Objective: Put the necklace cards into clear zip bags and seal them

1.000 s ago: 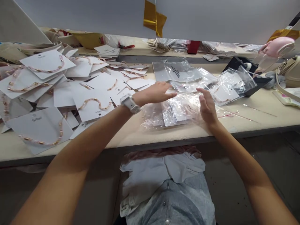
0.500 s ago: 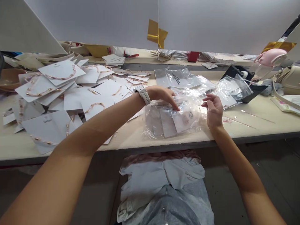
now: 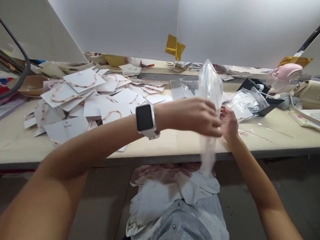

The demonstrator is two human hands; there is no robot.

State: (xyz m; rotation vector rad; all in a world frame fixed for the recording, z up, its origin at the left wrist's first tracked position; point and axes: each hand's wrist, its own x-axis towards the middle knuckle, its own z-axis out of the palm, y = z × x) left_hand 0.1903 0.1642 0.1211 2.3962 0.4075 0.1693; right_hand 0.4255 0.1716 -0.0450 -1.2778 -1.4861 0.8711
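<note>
Above the long cream tabletop [image 3: 272,133], beside a heap of white paper cards with beaded necklaces [image 3: 125,97], a clear plastic bag [image 3: 210,86] hung upright. The left hand [image 3: 197,116] pinched it closed; the right hand [image 3: 228,123] stood half open just beside it. The loose bag seemed to call for smoothing flat.

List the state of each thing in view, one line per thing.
Left hand: closed around the clear plastic bag.
Clear plastic bag: held upright, gathered, blurred.
Right hand: open, fingers beside the left hand.
White smartwatch: strapped on left wrist, screen dark.
White necklace cards: loose overlapping heap, necklaces attached.
</note>
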